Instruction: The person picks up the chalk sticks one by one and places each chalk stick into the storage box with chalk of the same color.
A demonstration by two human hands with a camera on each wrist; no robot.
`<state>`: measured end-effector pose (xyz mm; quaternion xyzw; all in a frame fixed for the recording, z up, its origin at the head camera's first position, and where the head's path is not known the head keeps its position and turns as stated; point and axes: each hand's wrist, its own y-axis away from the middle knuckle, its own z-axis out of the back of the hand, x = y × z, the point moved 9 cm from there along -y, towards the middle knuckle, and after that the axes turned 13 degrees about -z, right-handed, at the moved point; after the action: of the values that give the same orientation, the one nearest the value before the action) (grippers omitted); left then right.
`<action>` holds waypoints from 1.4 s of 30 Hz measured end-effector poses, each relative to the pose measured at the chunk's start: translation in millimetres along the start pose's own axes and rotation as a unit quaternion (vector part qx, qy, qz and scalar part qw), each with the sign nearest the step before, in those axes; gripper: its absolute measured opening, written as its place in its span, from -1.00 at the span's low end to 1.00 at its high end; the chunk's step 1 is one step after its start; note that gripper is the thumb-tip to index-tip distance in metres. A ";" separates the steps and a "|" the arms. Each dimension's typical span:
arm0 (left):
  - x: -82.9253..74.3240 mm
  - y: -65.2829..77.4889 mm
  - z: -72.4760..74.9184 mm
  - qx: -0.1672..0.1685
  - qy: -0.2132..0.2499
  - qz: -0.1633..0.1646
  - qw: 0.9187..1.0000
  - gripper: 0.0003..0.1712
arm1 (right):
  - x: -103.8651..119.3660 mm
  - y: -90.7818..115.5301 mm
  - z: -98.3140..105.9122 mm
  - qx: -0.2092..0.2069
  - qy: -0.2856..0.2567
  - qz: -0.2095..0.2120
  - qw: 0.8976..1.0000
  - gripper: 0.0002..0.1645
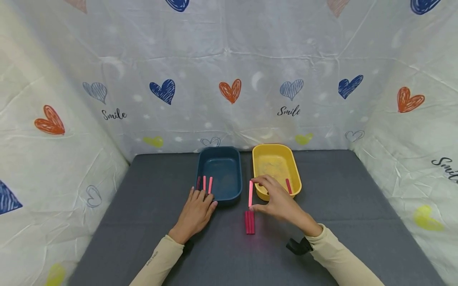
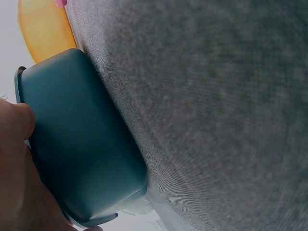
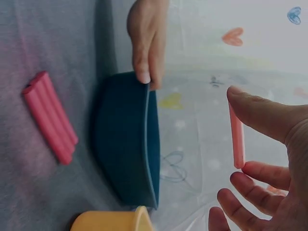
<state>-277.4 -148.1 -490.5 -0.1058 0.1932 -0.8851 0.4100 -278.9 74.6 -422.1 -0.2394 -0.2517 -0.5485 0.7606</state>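
My right hand [image 1: 280, 200] pinches a pink stick [image 1: 251, 194] by its two ends, between thumb and index finger, above the table and left of the yellow tub [image 1: 297, 174]. The other fingers of that hand are apart from the stick in the right wrist view. My left hand [image 1: 196, 212] grips the near rim of the dark blue tub [image 1: 237, 171], thumb [image 2: 24, 120] on the outer wall and fingers over the edge. Three sticks [image 1: 204, 182] stand against the tub's inside near those fingers, one looking darker. Below the held stick, a row of pink-red sticks [image 3: 50, 118] lies side by side.
One dark red stick [image 1: 288, 186] leans inside the yellow tub. Both tubs stand side by side at the back of the grey cloth-covered table [image 1: 143, 202]. A white curtain [image 1: 196, 51] with printed hearts hangs behind and along both sides.
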 end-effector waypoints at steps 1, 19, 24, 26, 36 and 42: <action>0.4 0.2 -0.5 0.005 0.001 0.002 1.000 -0.72 | 2.3 -2.0 -0.1 0.000 -0.002 -0.001 1.000 -0.05; 1.9 -0.7 -1.6 0.012 -0.004 0.008 1.000 -0.70 | 36.5 -47.7 -15.3 -0.036 0.000 0.019 0.999 -0.07; 0.4 -0.2 -0.5 0.011 -0.006 0.006 1.000 -0.70 | 42.3 -59.2 -24.9 -0.030 -0.014 0.019 0.999 -0.06; 0.4 0.0 -0.2 0.015 -0.004 0.007 1.000 -0.70 | 43.9 -64.1 -28.8 -0.028 -0.014 0.017 0.999 -0.06; -1.4 -1.9 1.5 0.014 0.004 0.005 1.000 -0.71 | 44.6 -88.3 -44.9 -0.018 -0.020 0.003 1.000 -0.04; -0.7 -1.1 1.3 0.015 0.000 0.007 1.000 -0.72 | 41.1 -104.5 -60.2 -0.002 -0.006 -0.006 1.000 -0.04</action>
<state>-277.2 -147.3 -488.9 -0.0978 0.1806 -0.8851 0.4176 -360.3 -23.0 -432.0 -0.2423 -0.2566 -0.5518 0.7556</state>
